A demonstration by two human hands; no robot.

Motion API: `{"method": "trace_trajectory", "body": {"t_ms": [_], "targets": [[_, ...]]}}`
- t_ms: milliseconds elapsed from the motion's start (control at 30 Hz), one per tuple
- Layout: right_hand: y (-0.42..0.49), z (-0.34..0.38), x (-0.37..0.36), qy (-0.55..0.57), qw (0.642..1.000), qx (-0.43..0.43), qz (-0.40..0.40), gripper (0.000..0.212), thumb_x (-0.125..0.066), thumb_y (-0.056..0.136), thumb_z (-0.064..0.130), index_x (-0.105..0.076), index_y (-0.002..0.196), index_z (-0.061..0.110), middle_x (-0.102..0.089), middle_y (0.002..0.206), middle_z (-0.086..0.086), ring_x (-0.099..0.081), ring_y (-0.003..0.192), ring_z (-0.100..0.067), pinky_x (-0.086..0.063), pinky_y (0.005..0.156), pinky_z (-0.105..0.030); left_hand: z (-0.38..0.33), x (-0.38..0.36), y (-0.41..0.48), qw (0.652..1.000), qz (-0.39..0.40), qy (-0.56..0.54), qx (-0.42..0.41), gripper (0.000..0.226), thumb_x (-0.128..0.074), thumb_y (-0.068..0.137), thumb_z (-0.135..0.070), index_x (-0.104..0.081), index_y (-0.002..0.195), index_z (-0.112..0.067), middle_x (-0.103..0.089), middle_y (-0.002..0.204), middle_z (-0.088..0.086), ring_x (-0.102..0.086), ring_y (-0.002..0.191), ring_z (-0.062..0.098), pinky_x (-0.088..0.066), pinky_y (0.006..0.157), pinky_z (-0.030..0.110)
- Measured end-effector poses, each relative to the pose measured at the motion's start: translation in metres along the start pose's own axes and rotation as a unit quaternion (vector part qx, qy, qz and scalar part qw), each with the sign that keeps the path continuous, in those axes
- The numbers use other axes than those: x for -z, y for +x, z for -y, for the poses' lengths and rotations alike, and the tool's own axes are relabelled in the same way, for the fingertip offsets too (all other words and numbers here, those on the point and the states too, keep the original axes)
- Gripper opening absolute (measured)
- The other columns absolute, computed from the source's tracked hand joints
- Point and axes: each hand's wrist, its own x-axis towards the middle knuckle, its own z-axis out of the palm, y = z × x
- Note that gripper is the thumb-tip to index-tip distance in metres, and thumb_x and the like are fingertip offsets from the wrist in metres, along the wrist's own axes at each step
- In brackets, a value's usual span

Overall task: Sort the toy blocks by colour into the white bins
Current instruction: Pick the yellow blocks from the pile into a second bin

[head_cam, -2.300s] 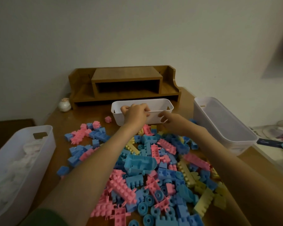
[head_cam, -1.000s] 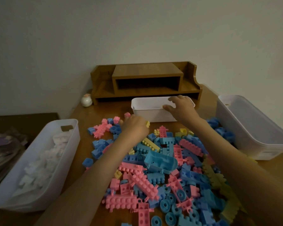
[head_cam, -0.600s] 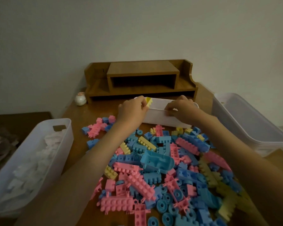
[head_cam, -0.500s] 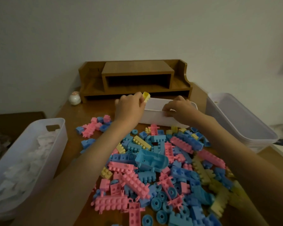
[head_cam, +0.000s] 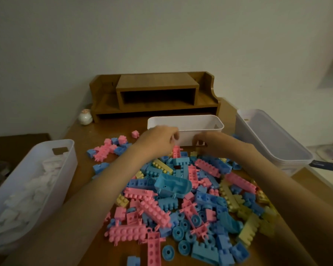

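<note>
A heap of pink, blue and yellow toy blocks (head_cam: 183, 191) covers the wooden table (head_cam: 81, 135). Behind it stands a small white bin (head_cam: 185, 124), whose inside I cannot see. My left hand (head_cam: 158, 140) hovers at the heap's far edge, just in front of this bin, with its fingers loosely curled and no block showing in it. My right hand (head_cam: 211, 144) is beside it, low over the blocks, and its thumb and fingers pinch a small block (head_cam: 201, 144) of unclear colour. A large white bin (head_cam: 65, 150) on the left holds white blocks. Another large bin (head_cam: 273, 143) stands on the right.
A wooden desk shelf (head_cam: 156, 95) lines the wall behind the small bin. A small round white ornament (head_cam: 85, 118) sits to its left. A few pink and blue blocks (head_cam: 112, 148) lie apart from the heap at the left. Dark clutter lies beyond the table's right edge.
My left hand held a yellow block over the small bin; that block is gone from view and the hand has dropped to the heap. My right hand came off the bin's rim down to the blocks.
</note>
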Motion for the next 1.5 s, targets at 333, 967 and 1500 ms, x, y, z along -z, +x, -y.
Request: {"method": "trace_trajectory", "body": {"t_ms": [333,967,1500], "targets": [[-0.003,0.014,-0.007,0.032,0.998,0.029,0.047,0.029,-0.051,0.092,0.017,-0.06,0.118,0.021,-0.058,0.124,-0.003,-0.053,0.109,-0.023,-0.043,0.095,-0.034,0.0,-0.015,-0.003,0.991,0.107,-0.022,0.082,0.032,-0.058,0.091,-0.017,-0.053,0.122,-0.018,-0.058,0.122,0.006,-0.056,0.101,0.019,-0.043,0.074,0.025],[0.034,0.001,0.018,0.26,0.941,-0.057,-0.21,0.029,-0.055,0.092,0.033,-0.058,0.115,0.016,-0.064,0.102,-0.003,-0.059,0.092,-0.017,-0.048,0.077,-0.029,0.005,0.008,0.029,0.981,-0.139,-0.111,0.082,0.03,-0.052,0.095,-0.022,-0.05,0.124,-0.017,-0.059,0.115,0.002,-0.056,0.096,0.014,-0.046,0.076,0.027],[-0.025,-0.006,0.01,0.067,0.993,0.052,-0.087,0.024,-0.064,0.086,0.016,-0.059,0.109,0.018,-0.043,0.119,-0.002,-0.043,0.095,-0.011,-0.037,0.084,-0.02,0.02,0.011,-0.029,0.983,0.178,0.047,-0.019,0.013,-0.061,0.086,-0.024,-0.062,0.098,-0.03,-0.048,0.098,-0.007,-0.049,0.094,0.012,-0.045,0.084,0.032]]}}
